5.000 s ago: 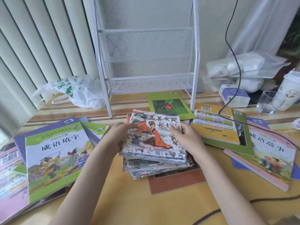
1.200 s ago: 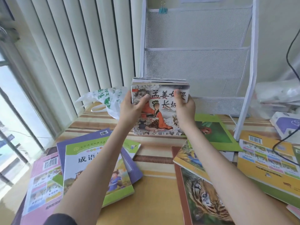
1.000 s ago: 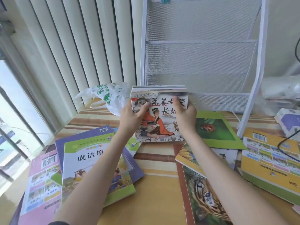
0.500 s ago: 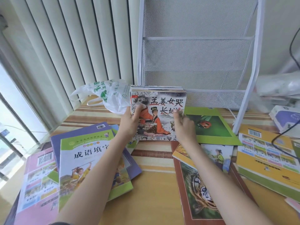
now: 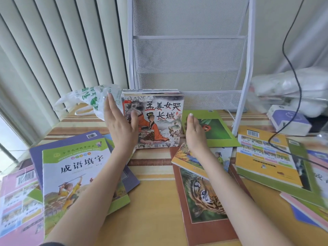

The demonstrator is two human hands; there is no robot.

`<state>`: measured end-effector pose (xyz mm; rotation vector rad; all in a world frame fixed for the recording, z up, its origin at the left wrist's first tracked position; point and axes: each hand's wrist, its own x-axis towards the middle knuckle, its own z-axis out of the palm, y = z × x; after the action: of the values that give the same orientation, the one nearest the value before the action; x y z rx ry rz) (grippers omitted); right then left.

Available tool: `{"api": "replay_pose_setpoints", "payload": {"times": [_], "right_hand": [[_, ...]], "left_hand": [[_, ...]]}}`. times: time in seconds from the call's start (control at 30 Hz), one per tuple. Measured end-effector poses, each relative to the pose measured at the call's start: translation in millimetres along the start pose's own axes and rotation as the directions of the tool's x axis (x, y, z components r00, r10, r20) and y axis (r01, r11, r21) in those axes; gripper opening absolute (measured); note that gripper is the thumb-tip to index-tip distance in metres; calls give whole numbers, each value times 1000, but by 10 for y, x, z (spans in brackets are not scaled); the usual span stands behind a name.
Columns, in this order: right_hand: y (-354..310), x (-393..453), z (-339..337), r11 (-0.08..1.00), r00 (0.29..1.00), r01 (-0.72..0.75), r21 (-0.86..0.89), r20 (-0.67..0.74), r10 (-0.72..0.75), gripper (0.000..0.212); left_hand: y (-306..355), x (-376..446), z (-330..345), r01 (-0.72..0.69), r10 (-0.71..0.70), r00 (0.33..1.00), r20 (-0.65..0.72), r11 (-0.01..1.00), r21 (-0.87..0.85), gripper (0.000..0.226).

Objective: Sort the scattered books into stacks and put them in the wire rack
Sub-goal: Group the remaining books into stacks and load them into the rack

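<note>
A stack of small picture books (image 5: 159, 121) stands upright on its lower edge on the table, just in front of the white wire rack (image 5: 188, 55), whose mesh shelves hold nothing. My left hand (image 5: 119, 125) lies flat along the stack's left side, fingers straight, thumb touching the front cover. My right hand (image 5: 194, 134) is held flat with straight fingers just off the stack's right edge. Larger books lie scattered: a green-covered one (image 5: 78, 174) on the left, a tiger book (image 5: 204, 197) under my right forearm.
A green ladybird book (image 5: 218, 132) and a yellow book (image 5: 262, 160) lie to the right. A pink book (image 5: 17, 201) sits at the far left. A plastic bag (image 5: 88, 100) lies behind my left hand. A black cable (image 5: 298, 86) hangs over a purple-white box (image 5: 289, 119).
The stack came down from mid-air and now stands on the table before the rack. Both hands let go of its cover and straightened at its sides.
</note>
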<state>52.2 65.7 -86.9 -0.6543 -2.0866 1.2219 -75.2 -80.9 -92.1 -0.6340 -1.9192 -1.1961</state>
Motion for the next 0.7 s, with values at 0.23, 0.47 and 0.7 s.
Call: {"api": "replay_pose_setpoints", "payload": {"times": [0.23,0.47,0.7], "right_hand": [[465,-120,-559,847,996,29,-531,-53,-68,52],[797,-297,-989,579,990,96,-810,136,25,61],[640,-429,-1025,492,984,174,-853,171,-52,52]], "left_hand": [[659,-324,21,-671,686,721,100,727,-148,55],[994,-1015,204,-410,345,326,880,891,-197,118],[971,-1056,198,-370,158,343,926,929,-21,123]]}}
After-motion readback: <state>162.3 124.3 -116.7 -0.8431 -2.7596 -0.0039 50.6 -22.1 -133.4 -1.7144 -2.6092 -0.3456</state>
